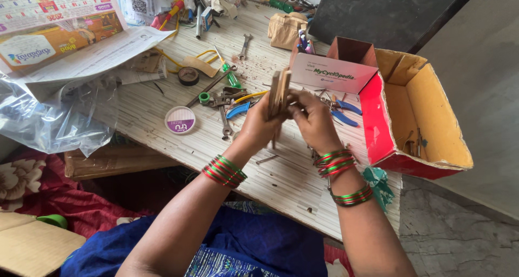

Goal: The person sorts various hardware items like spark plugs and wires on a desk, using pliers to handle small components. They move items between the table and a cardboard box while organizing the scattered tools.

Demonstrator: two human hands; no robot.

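At the table's (162,120) far left corner lie a colourful printed sheet (54,23) and crumpled clear plastic (48,115). A round pink-and-white tin (180,119) sits near the front edge, with spanners (224,117) just beyond it. Above the middle, the left hand (259,127) and right hand (315,123) both clench a bundle of flat wooden pieces (279,93), held upright. A red-and-yellow open cardboard box (411,109) overhangs the right edge.

Head-worn view, steeply down, close.
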